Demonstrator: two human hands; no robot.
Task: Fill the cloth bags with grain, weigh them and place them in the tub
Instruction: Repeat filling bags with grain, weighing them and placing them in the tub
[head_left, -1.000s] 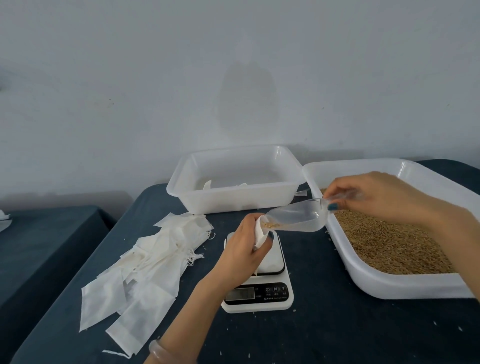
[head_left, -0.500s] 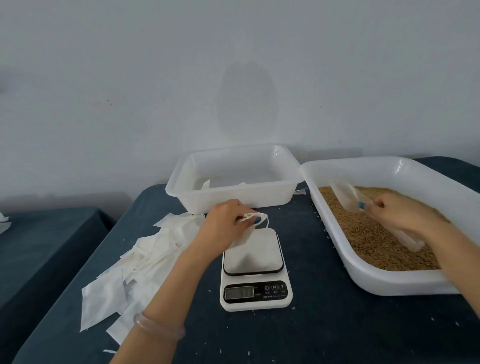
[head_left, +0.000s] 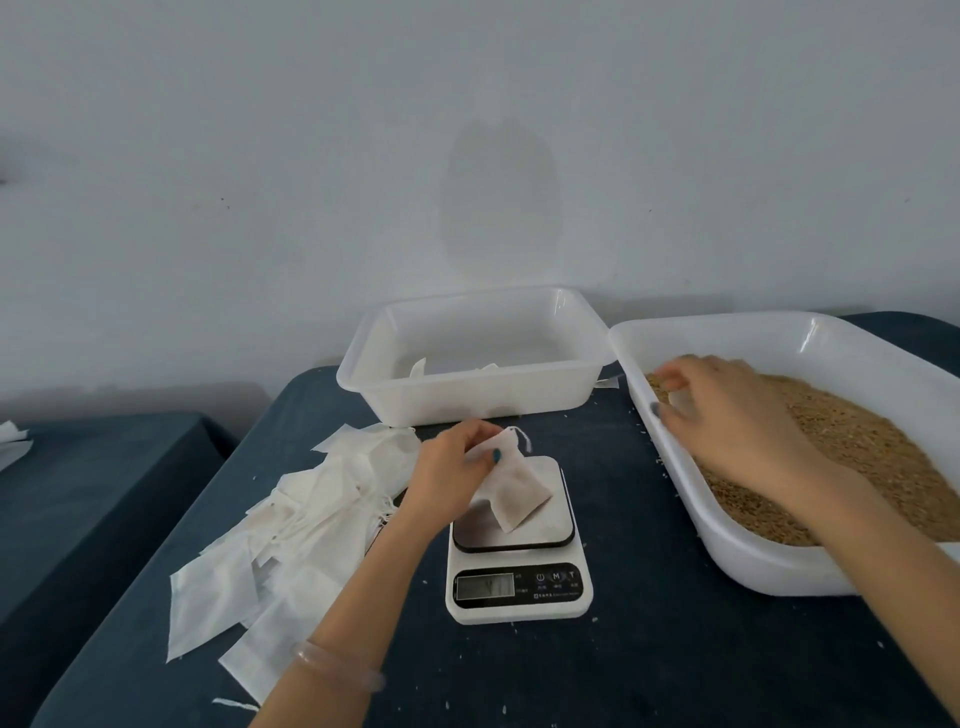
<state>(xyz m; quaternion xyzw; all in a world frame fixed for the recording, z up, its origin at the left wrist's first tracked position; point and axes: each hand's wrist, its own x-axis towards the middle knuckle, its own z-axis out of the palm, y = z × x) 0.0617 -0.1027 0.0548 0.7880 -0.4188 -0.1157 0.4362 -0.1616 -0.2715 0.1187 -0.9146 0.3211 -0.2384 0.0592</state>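
Observation:
A small cloth bag (head_left: 517, 493) with grain in it lies tilted on the steel platform of the white kitchen scale (head_left: 519, 597). My left hand (head_left: 452, 473) pinches the bag's gathered top, and a drawstring loop sticks out behind the fingers. My right hand (head_left: 727, 421) hovers low over the brown grain (head_left: 862, 447) in the large white tray (head_left: 779, 571), by the tray's left wall, with its fingers curled. The clear scoop is not visible, and I cannot tell whether the hand holds it. The white tub (head_left: 467, 395) stands behind the scale with a few bags inside.
A loose heap of empty white cloth bags (head_left: 291, 525) lies on the dark blue tablecloth left of the scale. Spilled grains dot the cloth around the scale. A second dark table (head_left: 78, 493) stands lower at the far left. A pale wall closes the back.
My right hand took the scoop away from the bag into the grain tray, then slid left along it. My left hand laid the filled bag down on the scale platform.

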